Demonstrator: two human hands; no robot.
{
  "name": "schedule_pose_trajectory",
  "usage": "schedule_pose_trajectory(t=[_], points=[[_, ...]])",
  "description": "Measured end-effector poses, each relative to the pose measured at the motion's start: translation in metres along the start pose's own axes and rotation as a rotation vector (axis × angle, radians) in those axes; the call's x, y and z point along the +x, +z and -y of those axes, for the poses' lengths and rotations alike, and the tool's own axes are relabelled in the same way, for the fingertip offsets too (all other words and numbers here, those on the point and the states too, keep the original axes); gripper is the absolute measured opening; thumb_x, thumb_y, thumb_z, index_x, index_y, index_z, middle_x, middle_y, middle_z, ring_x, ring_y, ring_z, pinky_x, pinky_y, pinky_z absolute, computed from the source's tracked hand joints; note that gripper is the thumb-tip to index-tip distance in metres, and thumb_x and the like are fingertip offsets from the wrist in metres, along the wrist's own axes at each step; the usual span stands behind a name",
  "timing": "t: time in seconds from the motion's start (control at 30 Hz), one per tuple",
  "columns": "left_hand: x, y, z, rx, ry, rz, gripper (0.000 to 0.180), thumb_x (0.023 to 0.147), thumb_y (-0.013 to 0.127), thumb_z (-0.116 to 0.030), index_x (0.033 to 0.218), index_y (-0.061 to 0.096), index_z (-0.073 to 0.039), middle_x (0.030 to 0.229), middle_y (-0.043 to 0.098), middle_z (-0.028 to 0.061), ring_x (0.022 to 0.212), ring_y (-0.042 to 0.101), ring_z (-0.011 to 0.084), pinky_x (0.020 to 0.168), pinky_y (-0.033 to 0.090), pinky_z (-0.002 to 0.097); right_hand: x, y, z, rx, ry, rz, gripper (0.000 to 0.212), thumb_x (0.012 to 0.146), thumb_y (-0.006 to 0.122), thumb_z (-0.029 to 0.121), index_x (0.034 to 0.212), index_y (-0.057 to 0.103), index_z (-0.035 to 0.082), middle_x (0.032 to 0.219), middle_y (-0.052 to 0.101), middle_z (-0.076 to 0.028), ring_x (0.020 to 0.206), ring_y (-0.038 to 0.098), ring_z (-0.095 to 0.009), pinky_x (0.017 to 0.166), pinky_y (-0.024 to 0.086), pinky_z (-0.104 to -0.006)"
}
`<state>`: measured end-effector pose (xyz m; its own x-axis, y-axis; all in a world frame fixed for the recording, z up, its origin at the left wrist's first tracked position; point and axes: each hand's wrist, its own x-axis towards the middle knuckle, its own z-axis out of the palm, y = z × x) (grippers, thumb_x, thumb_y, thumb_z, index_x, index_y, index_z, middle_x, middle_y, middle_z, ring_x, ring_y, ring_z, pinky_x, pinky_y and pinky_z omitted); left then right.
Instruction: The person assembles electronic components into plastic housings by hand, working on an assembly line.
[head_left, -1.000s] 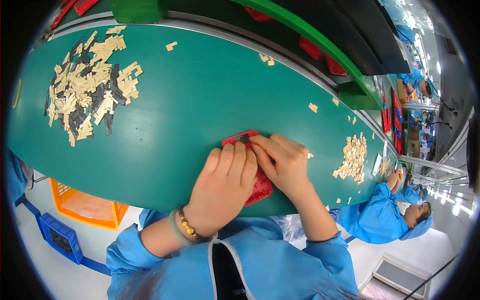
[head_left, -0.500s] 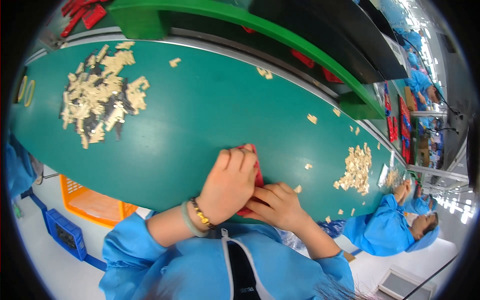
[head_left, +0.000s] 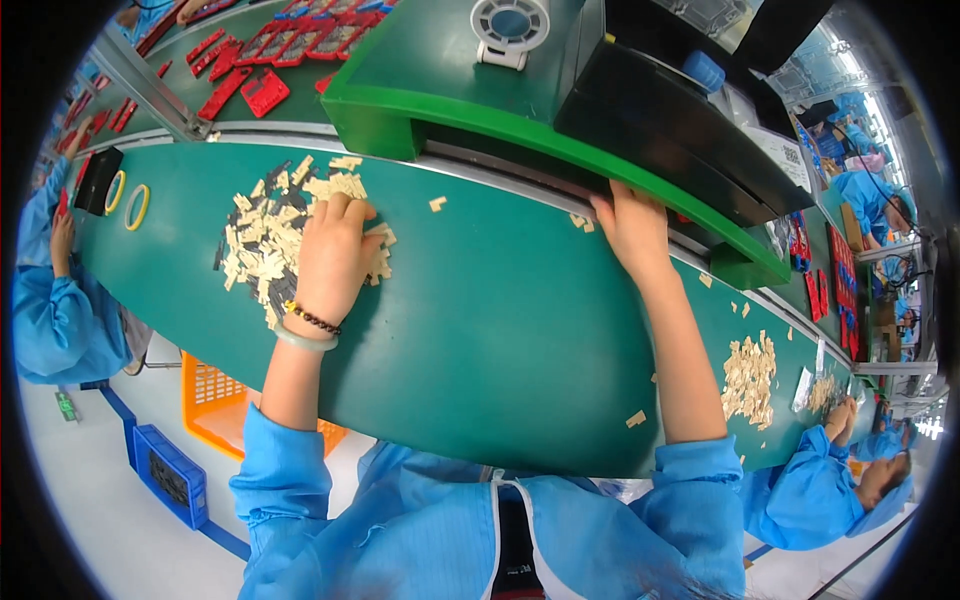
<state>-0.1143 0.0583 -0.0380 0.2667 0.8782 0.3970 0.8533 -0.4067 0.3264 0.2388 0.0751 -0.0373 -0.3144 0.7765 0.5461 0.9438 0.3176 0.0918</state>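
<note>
My left hand (head_left: 335, 240) rests at the right side of a pile of small cream and black pieces (head_left: 262, 240). Its fingers are bent down and drawn together over the pieces; what lies under the fingertips is hidden. A jade-coloured bangle (head_left: 305, 341) and a beaded bracelet (head_left: 316, 319) circle that wrist. My right hand (head_left: 636, 228) reaches under the green shelf (head_left: 560, 142) at the table's far edge, where its fingertips are out of sight. Next to its thumb, a few cream pieces (head_left: 580, 222) lie on the green tabletop (head_left: 480, 300).
A second heap of cream pieces (head_left: 750, 380) lies at the right, near a co-worker (head_left: 815, 485). Two yellow rings (head_left: 137, 207) sit at the far left. Red parts (head_left: 265, 92) lie beyond the frame. An orange basket (head_left: 212, 400) stands below the table's near edge.
My hands were together on a red piece near the front edge. Now they are apart: the left has gone to the left pile, the right under the shelf. The red piece is out of sight.
</note>
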Motion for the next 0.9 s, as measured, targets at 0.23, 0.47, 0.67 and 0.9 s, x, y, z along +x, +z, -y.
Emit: schedule_pose_trajectory(t=[0.23, 0.47, 0.67, 0.9], points=[[0.002, 0.008, 0.01, -0.146, -0.064, 0.046, 0.015, 0.074, 0.069, -0.001, 0.083, 0.057, -0.001, 0.09, 0.055, 0.012, 0.09, 0.052, 0.0324, 0.08, 0.044, 0.0389, -0.038, 0.002, -0.028, 0.045, 0.243, 0.03, 0.022, 0.081, 0.067, 0.018, 0.1, 0.064, 0.007, 0.097, 0.063, -0.011, 0.095, 0.059, -0.03, 0.087, 0.043, -0.0415], [-0.01, 0.014, 0.017, -0.091, 0.003, -0.013, 0.016, 0.07, 0.069, 0.001, 0.082, 0.058, -0.003, 0.091, 0.055, 0.0109, 0.089, 0.052, 0.0314, 0.079, 0.043, 0.0389, -0.112, -0.11, 0.081, 0.413, -0.126, 0.239, 0.021, 0.073, 0.072, 0.01, 0.093, 0.065, 0.007, 0.089, 0.061, -0.005, 0.081, 0.059, -0.022, 0.075, 0.044, -0.039], [-0.01, 0.016, 0.011, -0.17, -0.001, -0.078, 0.018, 0.071, 0.067, 0.0, 0.086, 0.056, -0.004, 0.093, 0.053, 0.0115, 0.09, 0.05, 0.0322, 0.082, 0.043, 0.0403, -0.131, -0.115, 0.117, 0.573, -0.206, 0.302, 0.025, 0.072, 0.073, 0.013, 0.095, 0.066, 0.007, 0.089, 0.062, -0.004, 0.083, 0.061, -0.021, 0.078, 0.046, -0.0369], [-0.018, 0.017, 0.017, -0.183, -0.018, -0.051, 0.011, 0.076, 0.063, 0.001, 0.084, 0.057, -0.003, 0.093, 0.056, 0.0117, 0.093, 0.051, 0.0307, 0.085, 0.042, 0.0358, -0.139, -0.137, 0.139, 1.202, 0.054, 0.54, 0.032, 0.085, 0.066, 0.024, 0.11, 0.062, 0.004, 0.111, 0.059, -0.008, 0.1, 0.058, -0.025, 0.089, 0.043, -0.0417]])
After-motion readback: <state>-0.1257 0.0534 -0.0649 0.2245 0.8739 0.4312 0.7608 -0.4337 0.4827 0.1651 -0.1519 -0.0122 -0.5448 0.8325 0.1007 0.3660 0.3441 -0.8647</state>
